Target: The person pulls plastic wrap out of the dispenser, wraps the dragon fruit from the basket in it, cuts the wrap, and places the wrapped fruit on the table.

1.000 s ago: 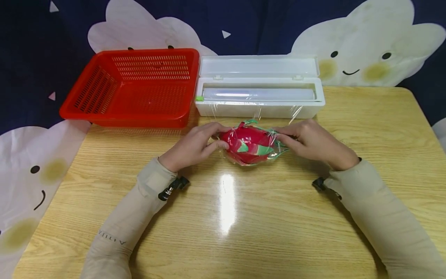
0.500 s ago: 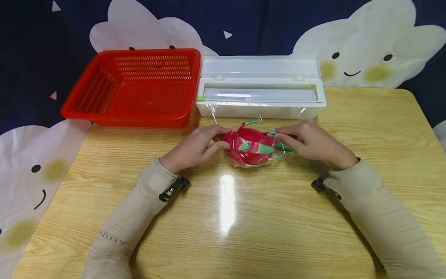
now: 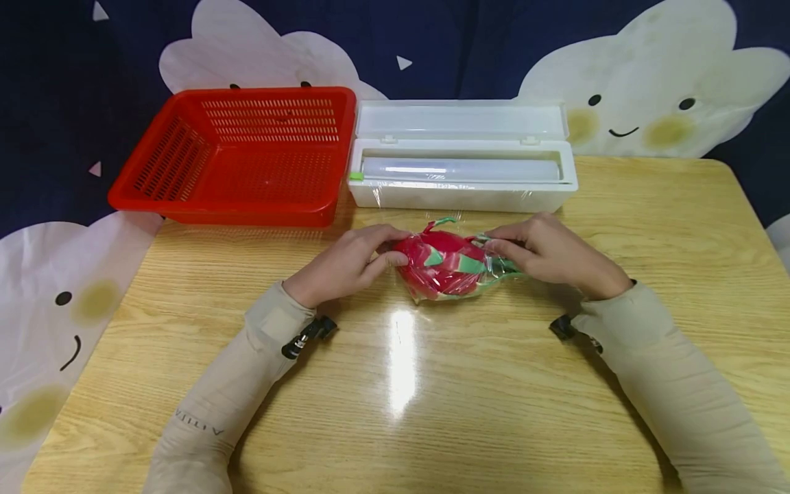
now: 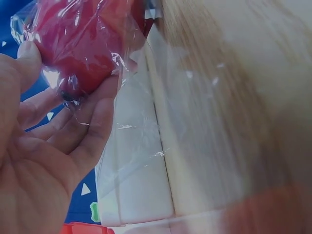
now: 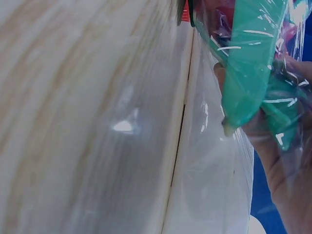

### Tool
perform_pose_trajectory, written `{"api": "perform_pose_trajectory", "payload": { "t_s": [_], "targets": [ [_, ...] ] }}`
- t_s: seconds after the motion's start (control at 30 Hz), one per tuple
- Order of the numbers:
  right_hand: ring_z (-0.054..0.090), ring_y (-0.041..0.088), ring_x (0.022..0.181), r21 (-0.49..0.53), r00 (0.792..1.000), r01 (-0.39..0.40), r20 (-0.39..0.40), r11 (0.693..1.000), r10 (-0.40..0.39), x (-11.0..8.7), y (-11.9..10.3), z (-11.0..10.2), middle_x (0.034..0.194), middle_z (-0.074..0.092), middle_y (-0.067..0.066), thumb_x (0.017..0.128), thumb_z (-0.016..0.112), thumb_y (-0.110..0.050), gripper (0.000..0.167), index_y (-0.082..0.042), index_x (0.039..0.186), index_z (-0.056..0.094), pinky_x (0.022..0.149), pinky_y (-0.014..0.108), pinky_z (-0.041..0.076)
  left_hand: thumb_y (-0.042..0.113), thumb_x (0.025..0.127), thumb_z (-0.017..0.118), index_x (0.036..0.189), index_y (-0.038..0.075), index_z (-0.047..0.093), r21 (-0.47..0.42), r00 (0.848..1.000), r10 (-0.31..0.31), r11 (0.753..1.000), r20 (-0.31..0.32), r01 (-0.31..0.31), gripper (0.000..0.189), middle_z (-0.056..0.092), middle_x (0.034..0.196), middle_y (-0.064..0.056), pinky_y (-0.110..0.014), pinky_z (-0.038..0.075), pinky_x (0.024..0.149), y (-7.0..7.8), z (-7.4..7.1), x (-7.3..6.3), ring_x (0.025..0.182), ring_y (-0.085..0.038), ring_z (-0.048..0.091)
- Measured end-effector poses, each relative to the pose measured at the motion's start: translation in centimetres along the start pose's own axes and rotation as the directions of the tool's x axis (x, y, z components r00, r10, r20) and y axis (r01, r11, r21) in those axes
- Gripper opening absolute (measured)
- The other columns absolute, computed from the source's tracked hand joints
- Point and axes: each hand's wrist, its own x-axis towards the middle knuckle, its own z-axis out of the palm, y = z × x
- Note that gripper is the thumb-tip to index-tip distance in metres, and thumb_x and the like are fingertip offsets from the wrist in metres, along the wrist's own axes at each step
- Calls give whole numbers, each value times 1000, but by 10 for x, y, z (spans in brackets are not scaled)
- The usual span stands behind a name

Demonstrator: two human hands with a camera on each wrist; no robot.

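Between both hands is a red dragon fruit with green-tipped scales, covered in clear cling film. My left hand grips its rounded left end, thumb in front and fingers behind. At the other end my right hand holds the fruit by its green leafy tips, which show under shiny film in the right wrist view. The film stretches from the fruit back to a roll inside a white dispenser box, whose lid stands up. In the left wrist view, the wrapped red end lies against the thumb and fingers.
A red slotted plastic basket stands at the back left, beside the dispenser. Wooden tabletop lies under the forearms. Behind it hangs a dark blue cloth with smiling clouds.
The fruit has turned slightly between the hands and shifted a little toward me, its lower edge now nearer the front. Both hands keep their grip, and the film creases have altered.
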Motion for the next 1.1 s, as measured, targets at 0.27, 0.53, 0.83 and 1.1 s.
{"api": "perform_pose_trajectory", "payload": {
  "t_s": [0.27, 0.53, 0.83, 1.1],
  "targets": [
    [38, -1, 48, -1, 998, -37, 47, 999, 37, 2, -1, -2, 83, 73, 2, 103, 62, -15, 24, -5, 118, 78, 46, 22, 34, 28, 104, 62, 137, 3, 60, -5, 1000, -15, 1000, 17, 15, 42, 72, 129, -11, -35, 59, 101, 1, -1, 0, 109, -19, 71],
    [39, -1, 50, 17, 997, -37, 66, 999, 36, 4, 0, -1, 83, 72, 1, 103, 62, -15, 22, -6, 114, 79, 46, 22, 34, 31, 105, 61, 137, 4, 59, 14, 998, -50, 999, 42, 49, 43, 72, 130, -10, -37, 58, 103, 2, -1, 0, 109, -19, 69],
    [47, 2, 56, 41, 992, -84, 103, 996, 79, 4, 1, -1, 86, 73, 0, 104, 61, -17, 22, -8, 113, 79, 49, 23, 37, 32, 103, 63, 133, 5, 62, 36, 997, -49, 998, 67, 47, 40, 74, 123, -8, -35, 59, 99, 2, -5, 2, 101, -18, 68],
    [44, 3, 54, 51, 987, -93, 133, 994, 85, 5, 1, 0, 68, 58, -4, 105, 60, -18, 22, -10, 108, 79, 50, 23, 36, 32, 103, 64, 129, 5, 64, 42, 995, -52, 998, 89, 49, 38, 75, 117, -7, -33, 61, 92, 3, -6, 3, 92, -16, 66]
  ]
}}
